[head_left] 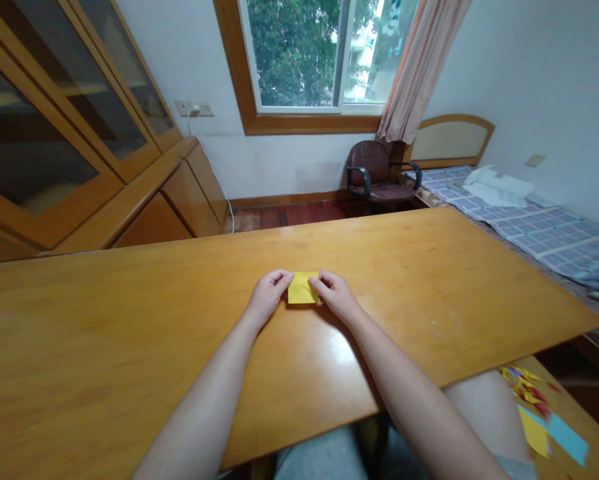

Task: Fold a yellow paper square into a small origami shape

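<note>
A small yellow piece of paper (300, 292), roughly square with a faint crease, is held just above the wooden table (144, 360). My left hand (270, 293) pinches its upper left corner between thumb and fingers. At the right edge, my right hand (335, 293) grips the paper, its thumb resting on the front face and the other fingers partly hidden behind. Both forearms reach in from the table's near edge.
Lower right, a wooden seat holds folded coloured paper pieces (527, 390), a yellow sheet (534, 430) and a blue sheet (568, 439). A glass-doored cabinet (119, 220) stands left. Beyond the table are an armchair (374, 170) and a bed (534, 217).
</note>
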